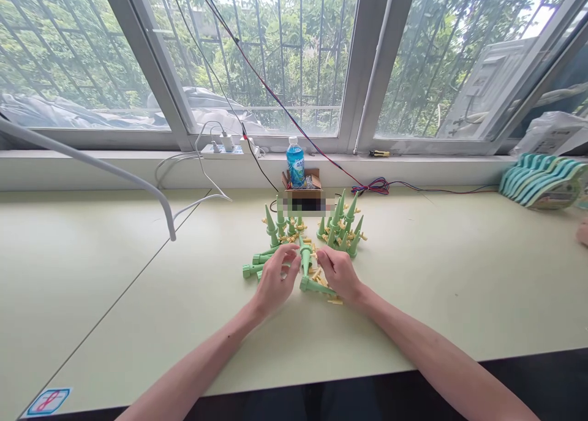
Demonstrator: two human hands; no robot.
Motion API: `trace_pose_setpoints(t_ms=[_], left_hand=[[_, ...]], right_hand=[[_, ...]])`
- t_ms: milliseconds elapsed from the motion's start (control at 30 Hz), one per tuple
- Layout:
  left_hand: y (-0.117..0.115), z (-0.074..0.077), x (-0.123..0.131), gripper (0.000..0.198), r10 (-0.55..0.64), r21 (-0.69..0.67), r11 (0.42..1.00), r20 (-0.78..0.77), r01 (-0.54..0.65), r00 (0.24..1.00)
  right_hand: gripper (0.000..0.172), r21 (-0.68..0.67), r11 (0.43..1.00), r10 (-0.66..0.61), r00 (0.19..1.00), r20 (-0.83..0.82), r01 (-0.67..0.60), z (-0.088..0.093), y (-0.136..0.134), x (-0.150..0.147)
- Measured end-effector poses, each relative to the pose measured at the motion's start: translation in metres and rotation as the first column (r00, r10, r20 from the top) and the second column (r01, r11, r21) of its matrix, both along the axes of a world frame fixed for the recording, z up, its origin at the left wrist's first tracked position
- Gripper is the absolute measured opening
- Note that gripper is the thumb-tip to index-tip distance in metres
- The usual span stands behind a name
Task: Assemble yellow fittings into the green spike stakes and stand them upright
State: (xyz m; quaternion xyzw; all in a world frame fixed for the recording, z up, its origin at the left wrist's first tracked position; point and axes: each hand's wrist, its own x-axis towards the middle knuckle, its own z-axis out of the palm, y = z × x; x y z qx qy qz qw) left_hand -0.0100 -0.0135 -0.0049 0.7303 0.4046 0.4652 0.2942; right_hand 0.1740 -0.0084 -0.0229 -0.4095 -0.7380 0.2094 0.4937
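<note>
A pale green tapered plastic spike (305, 257) with a collar is between my two hands, narrow end downward. My left hand (275, 279) is at its left side, fingers curved and apart; whether the fingertips touch it is unclear. My right hand (339, 273) is closed, thumb and forefinger pinching a small yellow valve piece (314, 255) at the spike's right side. Below, another green spike (316, 286) lies on its side beside loose yellow pieces (318, 276). More green spikes (253, 269) lie left of my left hand.
Green spikes with yellow pieces stand in a left group (271, 226) and a right group (351, 211). Behind are a small cardboard box (315, 177), a blue bottle (296, 163) and coiled cable (370, 186). Teal-edged packs (542, 182) and another person's hand (582, 232) are far right.
</note>
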Motion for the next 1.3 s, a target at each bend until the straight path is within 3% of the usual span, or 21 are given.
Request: trace_pose_setpoints(t_ms=[167, 267, 367, 600, 833, 1033, 1300], left_hand=[[-0.001, 0.008, 0.000, 0.033, -0.063, -0.170, 0.983, 0.076, 0.075, 0.995], [-0.002, 0.010, 0.000, 0.037, -0.108, -0.194, 0.974, 0.055, 0.117, 0.993], [-0.003, 0.007, 0.000, 0.036, -0.121, -0.139, 0.983, -0.003, 0.120, 0.993], [-0.002, 0.000, -0.002, 0.033, -0.079, 0.126, 0.987, -0.134, 0.096, 0.988], [-0.003, -0.001, -0.002, 0.032, -0.100, 0.150, 0.981, -0.140, 0.121, 0.985], [-0.005, 0.004, 0.000, 0.031, -0.104, 0.025, 0.994, -0.055, 0.105, 0.993], [-0.010, 0.016, 0.003, 0.031, -0.145, -0.187, 0.968, 0.130, 0.168, 0.981]], right_hand=[[0.035, 0.044, 0.998, 0.049, 0.999, -0.012, -0.048, 0.002, -0.002, -0.002], [0.032, 0.039, 0.996, 0.081, 0.997, -0.011, -0.081, 0.003, -0.003, -0.002], [0.031, 0.031, 0.996, 0.086, 0.996, -0.018, -0.085, 0.003, -0.004, -0.001], [0.037, 0.086, 0.994, 0.068, 0.998, 0.006, -0.069, 0.003, -0.004, -0.001], [0.044, 0.020, 0.997, 0.078, 0.997, 0.017, -0.079, 0.003, -0.004, -0.001], [0.045, -0.027, 0.995, 0.094, 0.996, -0.007, -0.094, -0.001, -0.004, 0.000], [0.049, 0.038, 0.994, 0.102, 0.994, 0.041, -0.104, 0.003, -0.005, -0.002]])
